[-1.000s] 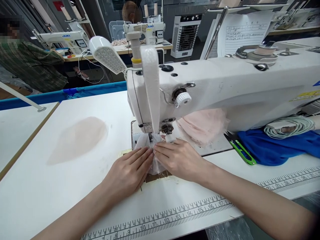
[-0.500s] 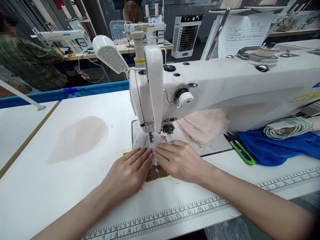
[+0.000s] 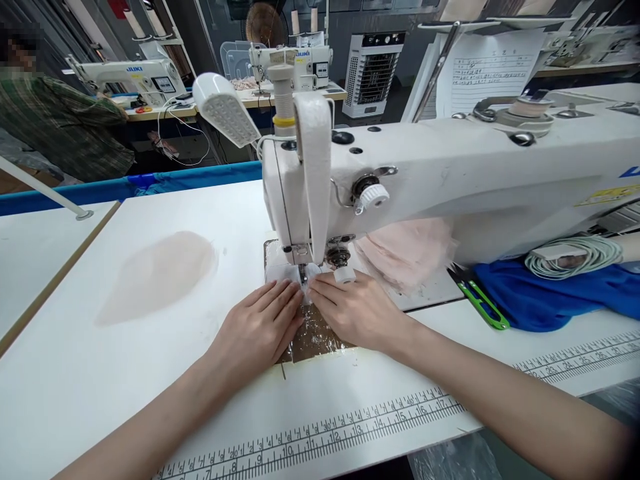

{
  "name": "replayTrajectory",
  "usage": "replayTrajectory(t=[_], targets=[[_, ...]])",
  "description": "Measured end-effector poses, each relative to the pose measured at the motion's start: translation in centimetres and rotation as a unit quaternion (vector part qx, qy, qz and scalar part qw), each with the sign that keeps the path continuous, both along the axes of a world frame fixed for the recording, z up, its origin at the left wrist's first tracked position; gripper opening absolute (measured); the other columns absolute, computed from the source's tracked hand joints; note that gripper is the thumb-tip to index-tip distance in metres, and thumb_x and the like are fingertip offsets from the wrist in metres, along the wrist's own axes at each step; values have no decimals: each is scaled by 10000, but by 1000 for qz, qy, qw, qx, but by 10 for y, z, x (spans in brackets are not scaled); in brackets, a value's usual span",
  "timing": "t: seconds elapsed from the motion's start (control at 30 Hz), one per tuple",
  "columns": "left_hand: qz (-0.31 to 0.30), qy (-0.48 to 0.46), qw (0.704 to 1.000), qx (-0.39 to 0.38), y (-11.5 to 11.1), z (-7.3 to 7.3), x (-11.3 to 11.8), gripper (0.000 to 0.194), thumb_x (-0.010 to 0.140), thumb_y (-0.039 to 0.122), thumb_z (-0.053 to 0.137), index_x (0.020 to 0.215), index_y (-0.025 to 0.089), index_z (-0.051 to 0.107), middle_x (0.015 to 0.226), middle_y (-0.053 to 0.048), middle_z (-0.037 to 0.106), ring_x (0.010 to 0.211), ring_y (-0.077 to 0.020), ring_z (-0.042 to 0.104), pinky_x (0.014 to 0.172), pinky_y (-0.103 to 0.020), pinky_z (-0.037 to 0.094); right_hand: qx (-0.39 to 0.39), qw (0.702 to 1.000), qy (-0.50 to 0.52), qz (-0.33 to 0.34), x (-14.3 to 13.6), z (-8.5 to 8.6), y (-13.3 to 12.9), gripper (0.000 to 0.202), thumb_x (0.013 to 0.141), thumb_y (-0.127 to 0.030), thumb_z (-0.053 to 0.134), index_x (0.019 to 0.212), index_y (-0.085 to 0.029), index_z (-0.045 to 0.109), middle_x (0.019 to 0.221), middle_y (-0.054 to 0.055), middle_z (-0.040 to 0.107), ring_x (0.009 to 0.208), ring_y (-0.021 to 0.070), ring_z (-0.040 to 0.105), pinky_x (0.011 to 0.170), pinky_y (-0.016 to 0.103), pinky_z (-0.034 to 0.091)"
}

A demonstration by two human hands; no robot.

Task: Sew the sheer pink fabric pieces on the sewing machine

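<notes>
A piece of sheer whitish fabric [image 3: 281,273] lies under the presser foot [image 3: 303,273] of a white sewing machine [image 3: 293,200]. My left hand [image 3: 260,320] rests on its near left part, fingers stretched out and lying flat. To the right of the foot, my right hand [image 3: 357,310] presses the fabric with fingers extended and slightly bent; its thumb is hidden. The fingertips of both hands almost meet in front of the foot. Below them shows a brown plate [image 3: 320,337] under clear film. A small white block [image 3: 345,274] sits just above my right fingers.
A pale sheer fabric piece [image 3: 160,277] lies flat at left. Pink sheer pieces [image 3: 410,250] are piled under the machine arm. Green thread snips [image 3: 483,303] lie beside blue cloth [image 3: 525,293] and coiled cord [image 3: 565,259]. A printed ruler [image 3: 320,433] runs along the front edge. A person [image 3: 65,120] is at far left.
Both hands have moved slightly forward, toward the needle, along with the fabric. More of the brown plate shows. The small white block now appears beneath the machine head.
</notes>
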State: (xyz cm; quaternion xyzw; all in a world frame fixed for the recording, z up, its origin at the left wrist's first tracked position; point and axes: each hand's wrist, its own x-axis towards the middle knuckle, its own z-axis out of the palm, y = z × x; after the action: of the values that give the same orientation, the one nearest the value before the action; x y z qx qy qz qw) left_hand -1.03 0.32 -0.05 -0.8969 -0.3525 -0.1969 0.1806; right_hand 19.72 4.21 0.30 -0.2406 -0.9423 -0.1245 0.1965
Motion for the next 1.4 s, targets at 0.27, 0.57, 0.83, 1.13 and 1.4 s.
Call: replayTrajectory(t=[0.27,0.57,0.83,1.13,1.4], targets=[[28,5,999,18,-12,2,2,290,937,218,484,1088,49,664,1101,-144,699,1012,-258,676,876,-407,584,-57,997,56,-20,-1,1,-13,297,829,-122,457,1009,-98,692,1078,99,705,984,206,648,925,378,479],[39,7,999,3,-1,-2,-1,327,948,256,469,1147,58,635,1146,-155,678,1064,-263,653,934,-438,552,-15,999,15,-34,-3,-1,-6,308,823,-52,462,1045,-70,675,1061,111,706,905,189,654,950,375,450],[67,-9,997,-24,13,-6,-5,408,964,338,425,1183,53,619,1196,-151,653,1110,-273,626,992,-456,508,-30,998,-24,-54,-5,-4,2,347,842,-64,444,1129,-88,637,1069,109,704,990,214,623,972,397,430],[85,-15,995,-47,14,-6,-5,425,957,341,440,1260,64,551,1239,-142,632,1150,-265,594,994,-434,488,9,997,-12,-75,4,2,4,267,835,-92,464,935,-141,707,968,62,724,848,195,630,1023,410,381],[136,28,990,-40,2,4,2,250,941,234,449,1046,79,614,838,-106,665,791,-242,638,872,-479,497,23,995,14,-92,8,10,9,257,814,-72,475,710,-168,690,781,70,704,834,208,618,997,404,400]])
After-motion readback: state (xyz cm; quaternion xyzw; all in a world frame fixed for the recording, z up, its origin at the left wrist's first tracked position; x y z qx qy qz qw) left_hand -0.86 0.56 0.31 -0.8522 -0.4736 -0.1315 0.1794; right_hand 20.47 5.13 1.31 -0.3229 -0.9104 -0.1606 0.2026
